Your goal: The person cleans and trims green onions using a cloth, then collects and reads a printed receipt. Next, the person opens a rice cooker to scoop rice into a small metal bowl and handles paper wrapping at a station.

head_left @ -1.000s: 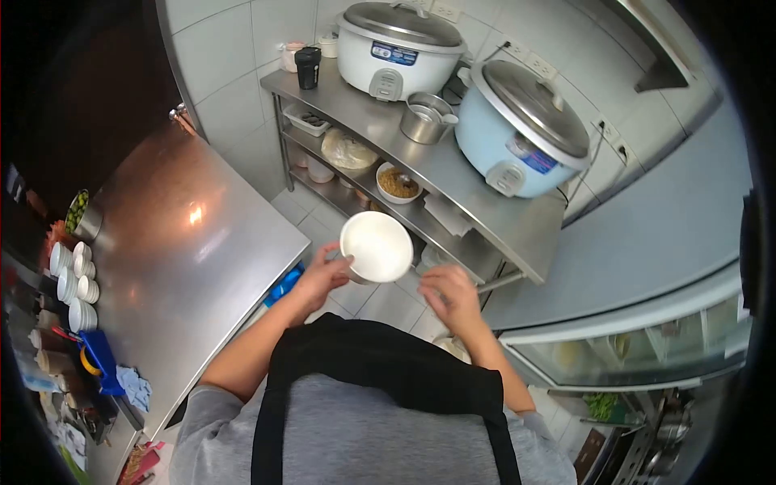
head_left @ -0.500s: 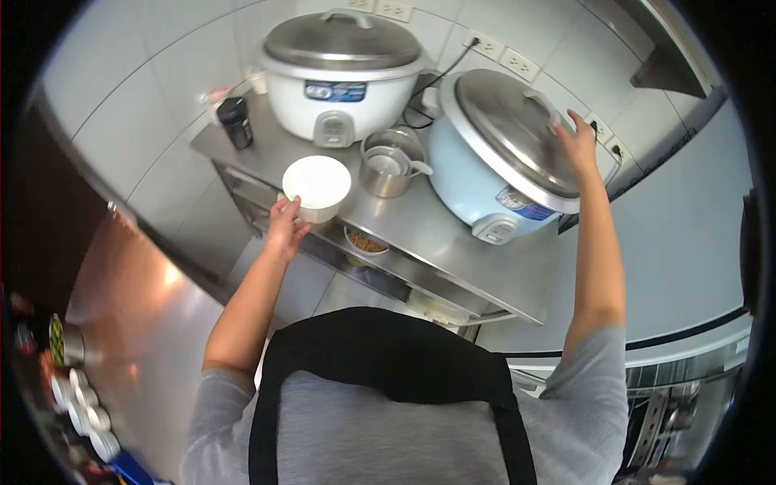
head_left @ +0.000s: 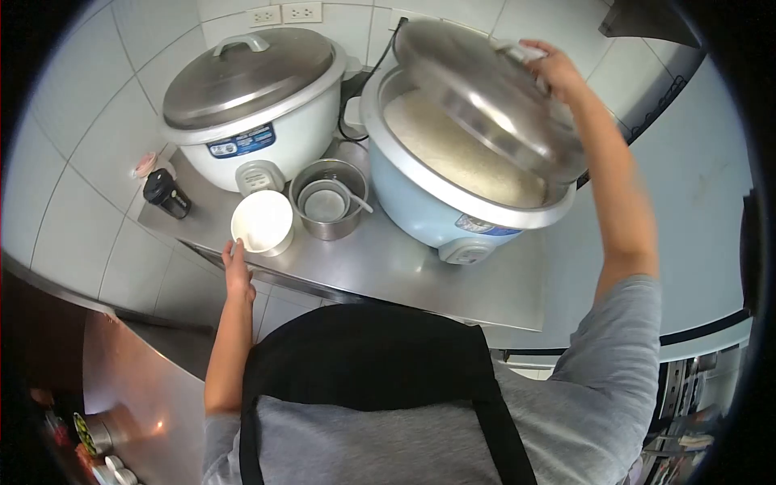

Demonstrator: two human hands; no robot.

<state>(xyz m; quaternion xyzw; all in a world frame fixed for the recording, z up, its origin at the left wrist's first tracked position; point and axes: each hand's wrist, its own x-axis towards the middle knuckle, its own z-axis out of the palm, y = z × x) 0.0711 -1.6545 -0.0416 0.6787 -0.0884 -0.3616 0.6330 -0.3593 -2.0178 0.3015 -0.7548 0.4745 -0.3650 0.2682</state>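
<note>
My right hand grips the handle of the metal lid, which is tilted up off the blue rice cooker. Pale rice shows inside the cooker. At the steel counter's front edge, a white bowl rests by the metal pot. My left hand is at the bowl's near side, fingertips against its wall and fingers extended. The metal pot between bowl and cooker holds a smaller, handled metal vessel.
A white rice cooker with its lid on stands at the back left. Beside it is a black cup. Wall sockets and a black cord are behind. Another steel table lies at the lower left.
The lid has been raised and tilted by my right hand, exposing the rice. The bowl has moved from the air over the floor to the counter with my left hand. The view is closer to the cookers.
</note>
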